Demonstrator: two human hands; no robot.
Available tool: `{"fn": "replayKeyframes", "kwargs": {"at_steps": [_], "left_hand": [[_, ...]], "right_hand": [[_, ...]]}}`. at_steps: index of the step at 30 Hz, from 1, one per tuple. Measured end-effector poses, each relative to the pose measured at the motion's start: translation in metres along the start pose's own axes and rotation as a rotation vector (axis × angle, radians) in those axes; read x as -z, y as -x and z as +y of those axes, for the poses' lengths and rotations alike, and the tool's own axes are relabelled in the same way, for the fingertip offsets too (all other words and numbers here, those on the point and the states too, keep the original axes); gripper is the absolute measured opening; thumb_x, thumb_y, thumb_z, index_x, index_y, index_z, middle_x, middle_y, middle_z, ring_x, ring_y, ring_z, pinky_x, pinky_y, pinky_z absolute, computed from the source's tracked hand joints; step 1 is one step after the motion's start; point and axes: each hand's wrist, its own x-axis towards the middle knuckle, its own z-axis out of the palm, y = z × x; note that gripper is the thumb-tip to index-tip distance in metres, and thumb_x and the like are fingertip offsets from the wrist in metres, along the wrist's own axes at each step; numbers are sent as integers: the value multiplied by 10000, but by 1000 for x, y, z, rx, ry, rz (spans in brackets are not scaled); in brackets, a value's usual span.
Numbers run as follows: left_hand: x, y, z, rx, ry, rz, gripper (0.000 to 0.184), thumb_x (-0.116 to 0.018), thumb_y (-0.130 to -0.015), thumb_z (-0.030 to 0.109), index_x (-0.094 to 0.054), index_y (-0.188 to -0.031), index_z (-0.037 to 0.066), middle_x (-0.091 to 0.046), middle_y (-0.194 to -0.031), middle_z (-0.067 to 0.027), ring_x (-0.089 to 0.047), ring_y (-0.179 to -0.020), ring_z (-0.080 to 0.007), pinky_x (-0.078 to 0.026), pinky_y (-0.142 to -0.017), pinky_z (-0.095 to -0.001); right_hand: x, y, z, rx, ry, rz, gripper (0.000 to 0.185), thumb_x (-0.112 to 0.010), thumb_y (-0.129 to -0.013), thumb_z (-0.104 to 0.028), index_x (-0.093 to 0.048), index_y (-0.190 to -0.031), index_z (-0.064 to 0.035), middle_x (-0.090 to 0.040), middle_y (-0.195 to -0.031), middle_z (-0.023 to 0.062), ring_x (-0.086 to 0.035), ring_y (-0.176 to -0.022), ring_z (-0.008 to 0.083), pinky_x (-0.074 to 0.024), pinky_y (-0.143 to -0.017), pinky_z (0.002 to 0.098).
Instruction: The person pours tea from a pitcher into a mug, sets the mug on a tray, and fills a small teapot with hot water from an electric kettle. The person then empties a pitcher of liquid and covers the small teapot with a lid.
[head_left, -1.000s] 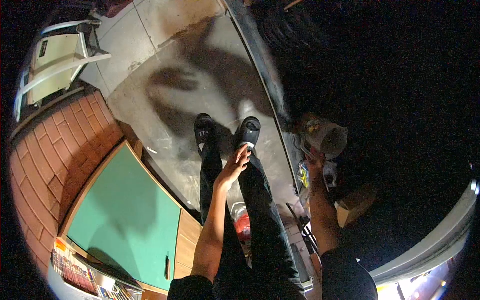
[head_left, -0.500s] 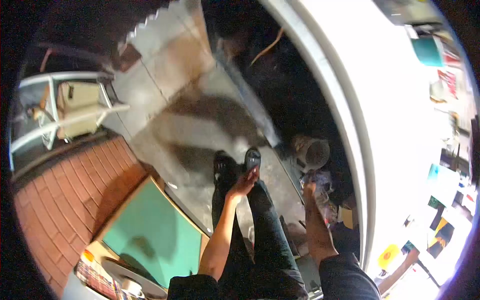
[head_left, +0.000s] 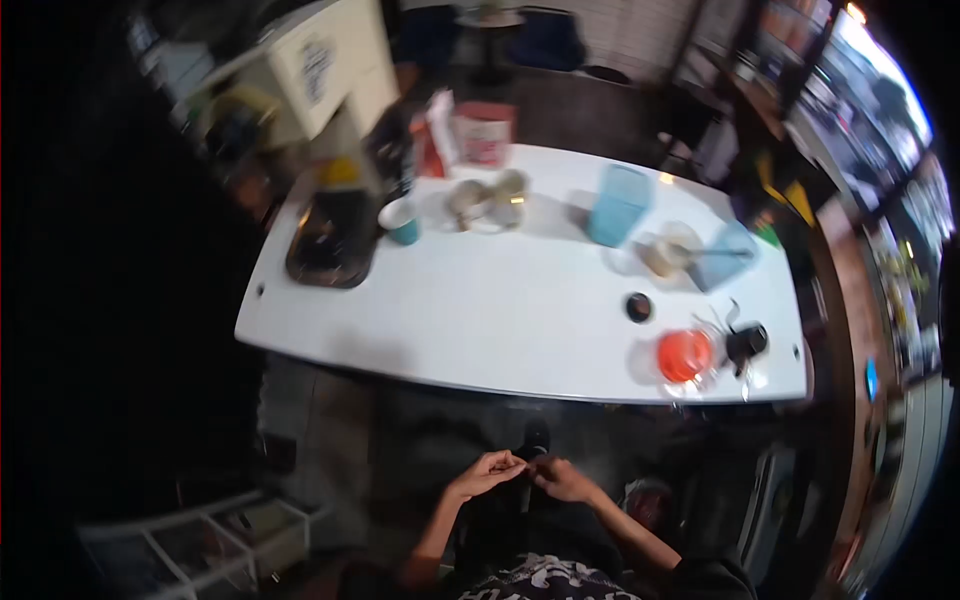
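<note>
My left hand [head_left: 490, 472] and my right hand [head_left: 563, 479] meet in front of my body, below the near edge of a white table [head_left: 480, 330]. Both have their fingers drawn together, the tips almost touching. Whatever they may pinch is too small and blurred to make out. Nearest on the tabletop are an orange-red container [head_left: 685, 356], a dark pot or kettle [head_left: 747, 343] and a small round black object [head_left: 638, 307], all toward the right.
Farther back stand a blue translucent pitcher [head_left: 620, 207], a second blue container [head_left: 730, 258] and a light tub [head_left: 674, 249]. Leftward are a teal-and-white cup [head_left: 401, 221], a dark tray [head_left: 335, 240] and a red bag [head_left: 484, 133]. A white-framed rack [head_left: 205, 512] stands lower left.
My view has swung from the floor and a green panel to the white table. My hands, apart before with the right reaching out to the side, have come together in front of me.
</note>
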Motion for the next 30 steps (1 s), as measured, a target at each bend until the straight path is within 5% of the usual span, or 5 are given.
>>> {"fn": "replayKeyframes", "kwargs": {"at_steps": [4,13,19,26,30], "left_hand": [[-27,-32,56,-76,-188,-223,158,-588,-935,139,-575,-821,31,-624,-1127,-86,-564,-992,-111,-459,-867,-264],[-111,-128,158,-186,-364,-364,286,-442,-1004,194,-597,-930,-35,-633,-1072,-126,-574,-1065,-196,-434,-944,-324],[-128,-170,168,-248,-310,-208,180,-567,-937,95,-543,-1084,-7,-591,-1074,-67,-562,-1071,-158,-454,-918,-299],[-107,-214,171,-321,-454,-27,249,-620,-907,123,-541,-1117,17,-599,-1064,-46,-579,-981,-120,-487,-814,-266],[-102,-234,184,-422,-687,138,331,-658,-871,139,-565,-1178,57,-559,-1110,-89,-596,-930,-169,-518,-753,-288]], "right_hand": [[40,58,-11,-87,-12,403,175,-573,-841,-65,-596,-1004,-6,-620,-865,113,-624,-806,198,-502,-733,329],[120,150,-34,-205,-57,1074,158,-572,-872,-115,-613,-951,15,-642,-895,191,-639,-897,336,-488,-768,373],[158,121,-20,-46,-119,1265,287,-595,-895,-97,-543,-1155,13,-597,-916,120,-601,-713,158,-483,-679,284],[193,87,-16,-201,172,1238,438,-587,-904,-95,-444,-1311,-22,-544,-940,162,-574,-718,242,-458,-655,336],[211,80,-11,-148,164,1312,200,-570,-906,-91,-571,-1069,25,-583,-767,206,-576,-639,333,-449,-607,367]]}}
